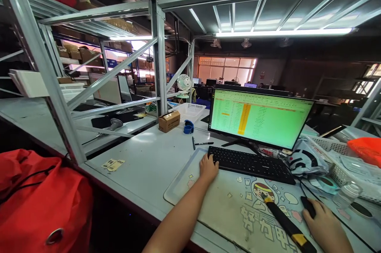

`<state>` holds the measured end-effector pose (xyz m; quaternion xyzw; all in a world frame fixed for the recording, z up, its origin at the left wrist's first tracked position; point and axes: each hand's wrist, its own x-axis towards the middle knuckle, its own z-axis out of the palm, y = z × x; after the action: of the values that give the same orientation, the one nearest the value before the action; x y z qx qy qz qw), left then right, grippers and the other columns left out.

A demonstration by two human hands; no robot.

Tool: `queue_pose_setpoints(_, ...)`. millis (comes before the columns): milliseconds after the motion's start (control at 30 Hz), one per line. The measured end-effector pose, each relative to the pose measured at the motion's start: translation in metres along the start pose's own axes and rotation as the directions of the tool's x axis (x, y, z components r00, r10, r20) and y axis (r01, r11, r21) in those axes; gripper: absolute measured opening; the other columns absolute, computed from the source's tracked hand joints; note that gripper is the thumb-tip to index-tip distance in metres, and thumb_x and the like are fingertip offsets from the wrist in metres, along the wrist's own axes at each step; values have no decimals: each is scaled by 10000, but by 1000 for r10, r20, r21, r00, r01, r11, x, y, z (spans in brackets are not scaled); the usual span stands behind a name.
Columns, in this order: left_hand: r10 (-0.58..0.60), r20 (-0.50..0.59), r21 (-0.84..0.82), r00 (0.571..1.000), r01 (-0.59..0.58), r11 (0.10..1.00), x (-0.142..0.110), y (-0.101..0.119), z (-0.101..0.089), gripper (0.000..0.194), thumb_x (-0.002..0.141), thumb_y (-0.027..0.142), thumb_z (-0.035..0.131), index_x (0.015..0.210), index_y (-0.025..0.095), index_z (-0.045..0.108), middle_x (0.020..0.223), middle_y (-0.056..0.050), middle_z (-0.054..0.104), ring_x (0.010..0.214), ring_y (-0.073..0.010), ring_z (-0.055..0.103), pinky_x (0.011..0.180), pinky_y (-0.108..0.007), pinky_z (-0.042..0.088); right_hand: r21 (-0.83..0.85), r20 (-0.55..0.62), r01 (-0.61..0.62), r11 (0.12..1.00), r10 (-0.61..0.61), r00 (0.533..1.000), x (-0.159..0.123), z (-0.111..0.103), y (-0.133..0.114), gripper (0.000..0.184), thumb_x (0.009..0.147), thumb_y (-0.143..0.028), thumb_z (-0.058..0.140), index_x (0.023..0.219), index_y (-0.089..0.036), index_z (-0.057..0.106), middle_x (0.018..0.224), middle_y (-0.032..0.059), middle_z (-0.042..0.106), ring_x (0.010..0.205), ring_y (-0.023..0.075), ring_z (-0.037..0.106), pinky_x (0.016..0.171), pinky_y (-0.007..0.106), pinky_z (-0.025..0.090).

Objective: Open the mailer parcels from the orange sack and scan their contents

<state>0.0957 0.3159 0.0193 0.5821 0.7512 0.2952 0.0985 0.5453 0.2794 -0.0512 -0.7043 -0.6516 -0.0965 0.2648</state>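
My left hand (208, 169) rests at the left end of a black keyboard (251, 161), its fingers spread over the keys with nothing held. At the lower right, my right hand (323, 219) is curved over a black computer mouse (308, 206). Between my hands, a black and yellow hand tool (282, 219), which looks like a utility knife, lies on a printed desk mat (222, 201). Behind the keyboard stands a monitor (258, 118) showing a green spreadsheet with an orange column.
Left of the monitor are a cardboard box (169, 121), a blue tape roll (188, 127) and pens (204, 143). A clear jar (347, 194) and a white basket (336, 165) stand right. A red bag (44, 201) sits beside the metal rack post (50, 66).
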Motion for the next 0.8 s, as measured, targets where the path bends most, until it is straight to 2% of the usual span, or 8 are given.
queue_pose_setpoints(133,-11,-24,16,1000,11,1000,2,0,3,555,952,372,491,1480,203,474,1561,-157,430,1456,-296,372,1185,-449,289,26,-36,5,1000,-4,999,-1,4,2,526,772,-538,363,1158,-314,640,1214,208,610,1176,438,594,1027,557,465)
queue_pose_setpoints(233,-5,-33,35,999,7,999,2,2,6,500,938,350,513,1429,263,547,1564,-134,429,1455,-301,371,1177,-462,289,81,-80,2,997,4,997,1,13,9,470,750,-541,406,1101,-338,643,1233,185,602,1224,420,578,1029,536,461)
queue_pose_setpoints(333,-5,-42,49,999,7,999,2,3,9,446,940,337,502,1367,274,614,1574,-129,416,1449,-312,376,1170,-470,293,140,-95,4,990,9,995,5,20,15,406,724,-529,449,1040,-359,640,1214,194,607,1218,435,577,1013,551,457)
queue_pose_setpoints(500,22,-30,48,999,-20,999,2,-1,11,515,969,349,464,1478,275,495,1607,-139,373,1477,-297,345,1183,-469,279,180,-76,-43,983,57,995,7,19,14,385,689,-539,459,995,-367,617,1149,211,618,1107,474,612,974,606,471)
queue_pose_setpoints(567,28,-20,40,999,-27,999,1,-2,10,543,970,364,468,1504,265,458,1614,-157,358,1485,-300,335,1188,-474,271,176,-78,-19,984,33,996,7,17,13,391,700,-542,442,1015,-369,596,1166,208,611,1113,474,603,998,606,461)
queue_pose_setpoints(633,30,-8,33,1000,-30,999,1,-3,10,554,968,380,473,1508,260,452,1617,-167,349,1489,-308,331,1192,-479,263,183,-59,-6,983,17,998,7,15,13,378,705,-544,444,1009,-374,592,1175,205,614,1116,472,599,989,604,466)
queue_pose_setpoints(733,28,7,25,1000,-28,999,2,-4,9,561,967,394,474,1510,259,446,1622,-162,344,1500,-305,313,1199,-480,252,209,-13,-61,976,66,998,9,13,13,332,689,-554,474,948,-392,605,1150,193,631,1079,466,614,889,607,500)
queue_pose_setpoints(800,23,13,23,1000,-23,999,3,-5,10,568,963,394,478,1513,256,439,1627,-156,338,1508,-300,299,1204,-476,244,225,-21,-64,972,71,997,9,12,12,315,683,-556,481,929,-406,606,1133,173,637,1083,459,615,875,601,503)
